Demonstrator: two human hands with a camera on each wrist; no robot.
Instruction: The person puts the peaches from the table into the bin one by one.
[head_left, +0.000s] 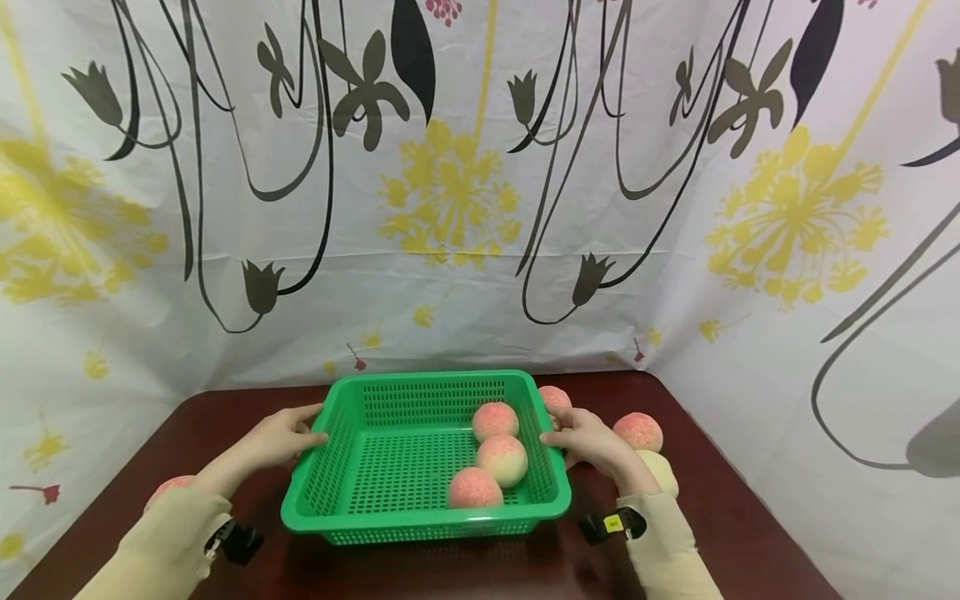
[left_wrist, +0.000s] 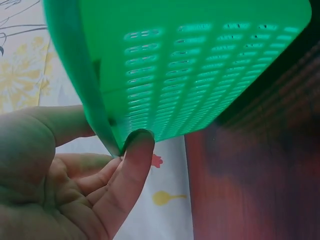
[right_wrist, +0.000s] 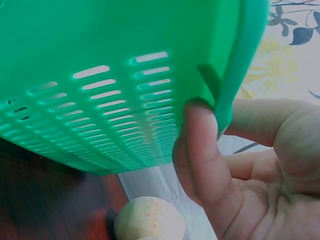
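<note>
Clamping fingers on opposite rims of green basket [head_left: 420,522], left hand [head_left: 279,437] and right hand [head_left: 588,437]; three peaches [head_left: 502,460] crowding right side, perhaps risking tipping if right grip is slipping.

From six o'clock, the head view looks forward and down, well back, over the desk [head_left: 738,542], the whole green basket [head_left: 420,522] and patterned sheet [head_left: 457,333] at twelve. Wrist views face its outer walls closely from nine and three; all three share basket, desk and sheet.
</note>
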